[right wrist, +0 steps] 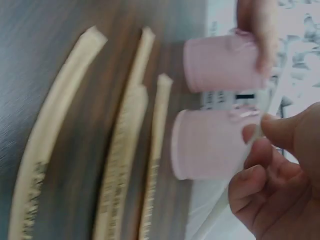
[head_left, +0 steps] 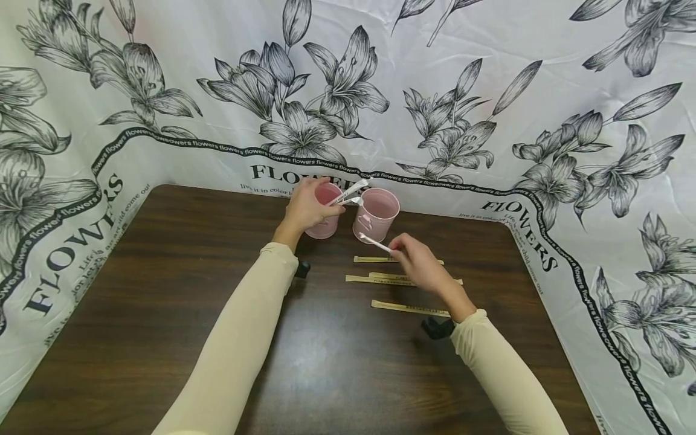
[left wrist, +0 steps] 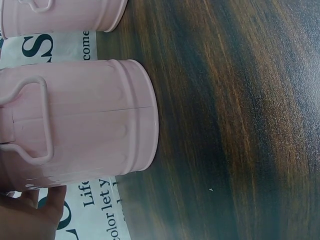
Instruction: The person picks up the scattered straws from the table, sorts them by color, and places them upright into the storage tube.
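Two pink metal pails stand side by side at the back of the table. My left hand [head_left: 306, 205] grips the left pail [head_left: 323, 228] by its rim; in the left wrist view its fingers [left wrist: 52, 205] reach round the side. White paper-wrapped sticks [head_left: 350, 192] lean out of that pail to the right. In front of the right pail [head_left: 385, 205], my right hand [head_left: 418, 261] pinches another slim white stick [head_left: 375, 243] between thumb and fingers. Its far end points at the pail's front, outside the rim. Whatever lies inside the pails is hidden.
Several slim tan paper packets with dark print, one of them a front packet [head_left: 408, 308], lie on the dark wooden table [head_left: 179, 314] beneath and beside my right hand. A white flower-printed cloth [head_left: 462, 36] rises behind the table's back edge.
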Tool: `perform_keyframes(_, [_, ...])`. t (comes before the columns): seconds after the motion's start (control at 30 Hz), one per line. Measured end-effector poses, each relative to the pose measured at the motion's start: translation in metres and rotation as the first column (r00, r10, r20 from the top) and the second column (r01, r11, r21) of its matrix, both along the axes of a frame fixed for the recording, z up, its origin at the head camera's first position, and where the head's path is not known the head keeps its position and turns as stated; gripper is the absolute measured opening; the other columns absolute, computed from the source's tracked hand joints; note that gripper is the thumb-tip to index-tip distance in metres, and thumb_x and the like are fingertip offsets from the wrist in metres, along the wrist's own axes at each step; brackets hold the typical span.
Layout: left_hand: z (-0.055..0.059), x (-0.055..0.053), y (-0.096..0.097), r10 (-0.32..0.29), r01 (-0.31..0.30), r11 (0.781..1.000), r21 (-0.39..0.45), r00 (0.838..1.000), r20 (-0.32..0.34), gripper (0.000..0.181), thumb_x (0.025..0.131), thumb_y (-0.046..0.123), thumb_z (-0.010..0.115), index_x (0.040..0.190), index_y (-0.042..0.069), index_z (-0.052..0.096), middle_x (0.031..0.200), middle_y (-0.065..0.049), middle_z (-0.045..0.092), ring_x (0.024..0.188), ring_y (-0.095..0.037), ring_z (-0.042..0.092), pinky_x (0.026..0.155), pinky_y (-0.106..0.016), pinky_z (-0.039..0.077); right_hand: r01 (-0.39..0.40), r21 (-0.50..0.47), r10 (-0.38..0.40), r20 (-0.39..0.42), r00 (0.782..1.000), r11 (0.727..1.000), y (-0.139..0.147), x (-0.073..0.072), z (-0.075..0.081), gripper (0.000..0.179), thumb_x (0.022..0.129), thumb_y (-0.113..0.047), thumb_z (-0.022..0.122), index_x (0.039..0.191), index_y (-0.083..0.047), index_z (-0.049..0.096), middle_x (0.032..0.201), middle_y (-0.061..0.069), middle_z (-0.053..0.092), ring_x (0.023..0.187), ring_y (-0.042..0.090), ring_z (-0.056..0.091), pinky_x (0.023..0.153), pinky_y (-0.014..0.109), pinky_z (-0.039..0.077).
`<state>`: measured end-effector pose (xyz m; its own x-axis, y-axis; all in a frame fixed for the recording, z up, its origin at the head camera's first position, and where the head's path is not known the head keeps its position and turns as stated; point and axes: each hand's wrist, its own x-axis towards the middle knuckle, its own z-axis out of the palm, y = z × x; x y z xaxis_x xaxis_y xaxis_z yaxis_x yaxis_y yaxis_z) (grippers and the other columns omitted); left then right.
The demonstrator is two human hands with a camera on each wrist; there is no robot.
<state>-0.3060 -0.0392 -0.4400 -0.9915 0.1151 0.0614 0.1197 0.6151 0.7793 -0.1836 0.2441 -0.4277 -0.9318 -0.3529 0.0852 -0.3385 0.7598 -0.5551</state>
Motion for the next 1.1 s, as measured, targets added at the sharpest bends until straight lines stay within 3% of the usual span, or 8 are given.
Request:
perform_keyframes(0.17, [0.001, 0.0, 0.0, -0.003, 0.003, 1.0, -0.003, 1.0, 0.002, 0.09, 0.073, 0.05, 0.088, 0.15, 0.023, 0.051, 0.161, -0.013, 0.035, 0.148, -0.035, 0.034, 0.111, -0.063, 0.041, 0.011, -0.144, -0.022, -0.078, 0.997, 0.99, 0.0, 0.001, 0.02, 0.023, 0.103, -0.011, 0.058, 0.125, -0.006, 0.064, 0.1, 0.01, 0.062, 0.075, 0.015, 0.052, 0.066, 0.027, 0.045])
perform_keyframes(0.23, [0.001, 0.0, -0.001, -0.005, 0.005, 1.0, -0.005, 1.0, 0.009, 0.09, 0.073, 0.05, 0.088, 0.15, 0.023, 0.05, 0.161, -0.013, 0.034, 0.149, -0.035, 0.034, 0.111, -0.063, 0.041, 0.033, -0.233, -0.044, -0.042, 0.998, 0.972, 0.0, 0.0, 0.028, 0.024, 0.105, -0.013, 0.056, 0.126, -0.006, 0.064, 0.095, 0.01, 0.059, 0.068, 0.014, 0.05, 0.059, 0.025, 0.044])
perform_keyframes(0.3, [0.001, 0.0, -0.001, -0.006, 0.006, 1.0, -0.006, 1.0, 0.01, 0.09, 0.073, 0.05, 0.088, 0.15, 0.023, 0.05, 0.161, -0.013, 0.035, 0.148, -0.034, 0.034, 0.11, -0.062, 0.042, 0.072, -0.356, -0.07, 0.018, 0.997, 0.932, 0.0, -0.002, 0.036, 0.024, 0.106, -0.017, 0.055, 0.125, -0.006, 0.063, 0.093, 0.01, 0.058, 0.063, 0.011, 0.049, 0.054, 0.024, 0.043])
perform_keyframes(0.5, [0.002, -0.002, 0.0, 0.0, 0.0, 1.0, -0.005, 1.0, -0.003, 0.089, 0.073, 0.049, 0.088, 0.15, 0.024, 0.05, 0.16, -0.011, 0.036, 0.147, -0.034, 0.035, 0.108, -0.062, 0.043, 0.142, -0.693, -0.13, 0.071, 0.989, 0.706, -0.009, -0.007, 0.065, 0.024, 0.104, -0.018, 0.06, 0.121, -0.003, 0.058, 0.098, 0.0, 0.062, 0.057, 0.007, 0.047, 0.051, 0.022, 0.043])
perform_keyframes(0.7, [0.001, -0.001, 0.001, -0.004, 0.004, 1.0, -0.001, 1.0, -0.001, 0.088, 0.074, 0.049, 0.088, 0.15, 0.024, 0.051, 0.158, -0.011, 0.038, 0.145, -0.033, 0.037, 0.109, -0.062, 0.042, 0.095, -0.872, -0.164, 0.018, 0.986, 0.479, -0.024, -0.011, 0.081, 0.012, 0.098, -0.007, 0.066, 0.108, -0.011, 0.06, 0.1, 0.0, 0.072, 0.049, 0.008, 0.046, 0.046, 0.02, 0.042])
perform_keyframes(0.77, [0.0, -0.001, 0.001, -0.006, 0.006, 1.0, 0.002, 1.0, -0.004, 0.088, 0.074, 0.048, 0.087, 0.15, 0.024, 0.051, 0.158, -0.012, 0.038, 0.145, -0.033, 0.037, 0.109, -0.062, 0.042, 0.066, -0.902, -0.167, -0.007, 0.986, 0.426, -0.029, -0.014, 0.084, 0.014, 0.097, -0.003, 0.067, 0.104, -0.014, 0.061, 0.1, 0.001, 0.075, 0.046, 0.008, 0.046, 0.044, 0.021, 0.042])
perform_keyframes(0.9, [-0.001, -0.002, 0.001, -0.004, 0.004, 1.0, 0.003, 1.0, -0.007, 0.088, 0.073, 0.05, 0.087, 0.149, 0.024, 0.051, 0.158, -0.011, 0.038, 0.146, -0.033, 0.037, 0.109, -0.062, 0.042, 0.033, -0.913, -0.178, -0.043, 0.983, 0.406, -0.04, -0.023, 0.085, 0.017, 0.095, -0.001, 0.069, 0.102, -0.015, 0.062, 0.1, 0.002, 0.077, 0.043, 0.009, 0.045, 0.042, 0.021, 0.041])
perform_keyframes(1.1, [-0.002, -0.002, -0.001, -0.003, 0.004, 1.0, 0.005, 1.0, -0.008, 0.089, 0.073, 0.051, 0.088, 0.149, 0.023, 0.052, 0.157, -0.011, 0.039, 0.146, -0.034, 0.038, 0.109, -0.061, 0.043, 0.083, -0.874, -0.185, -0.008, 0.983, 0.478, -0.058, -0.039, 0.077, 0.013, 0.096, -0.007, 0.07, 0.105, -0.013, 0.063, 0.102, -0.001, 0.076, 0.044, 0.009, 0.046, 0.043, 0.021, 0.042])
